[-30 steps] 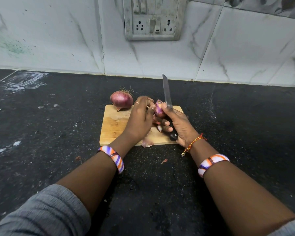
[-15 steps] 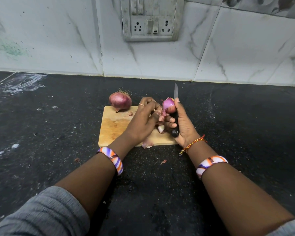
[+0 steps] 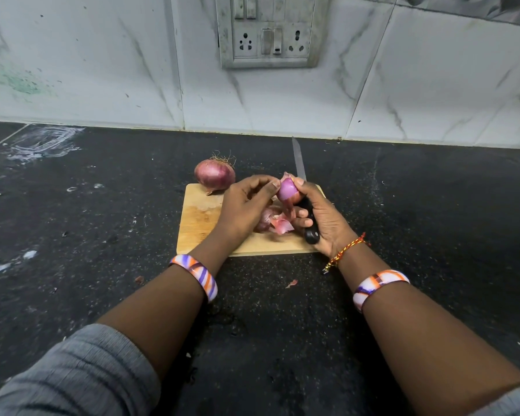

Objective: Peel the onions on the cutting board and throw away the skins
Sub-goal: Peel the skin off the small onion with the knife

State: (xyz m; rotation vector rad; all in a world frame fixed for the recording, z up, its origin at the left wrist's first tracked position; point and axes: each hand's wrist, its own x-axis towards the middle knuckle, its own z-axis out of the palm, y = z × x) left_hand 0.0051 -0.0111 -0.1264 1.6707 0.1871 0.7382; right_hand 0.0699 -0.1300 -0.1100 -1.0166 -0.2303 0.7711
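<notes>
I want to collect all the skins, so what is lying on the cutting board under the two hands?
A pile of pink onion skins lies on the cutting board below the peeled onion. The left hand covers part of it.

We're under even, fairly bright overhead light here, the white wall tiles glowing softly, no hard glare. The black tabletop soaks it up, showing only a faint sheen. Soft shadows pool beneath our forearms. Focus is crisp mid-frame; wide-angle bending curves the edges, and the sleeves blur slightly.
</notes>
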